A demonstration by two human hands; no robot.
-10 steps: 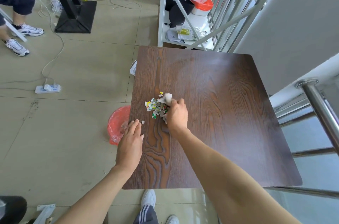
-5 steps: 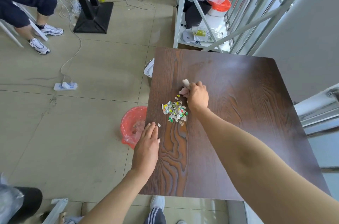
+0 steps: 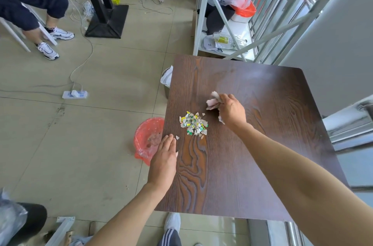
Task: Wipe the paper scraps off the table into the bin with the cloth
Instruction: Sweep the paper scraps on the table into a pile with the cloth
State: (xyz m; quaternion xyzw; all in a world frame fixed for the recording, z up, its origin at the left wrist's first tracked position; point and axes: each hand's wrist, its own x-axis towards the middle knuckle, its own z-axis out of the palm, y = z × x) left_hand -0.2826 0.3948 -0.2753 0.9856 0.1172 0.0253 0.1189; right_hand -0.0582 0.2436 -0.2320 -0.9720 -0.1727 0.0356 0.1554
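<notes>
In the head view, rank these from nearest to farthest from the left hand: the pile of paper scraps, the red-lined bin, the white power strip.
From the left hand:
1. Red-lined bin, on the floor just beside it.
2. Pile of paper scraps, on the table ahead.
3. White power strip, far off on the floor.

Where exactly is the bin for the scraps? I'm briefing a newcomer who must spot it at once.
Start at the dark wood-grain square table and go to its left edge. On the tiled floor there stands the round bin lined with a red plastic bag, just beyond the left hand. A second, metal bin farther along that edge has a white liner.
</notes>
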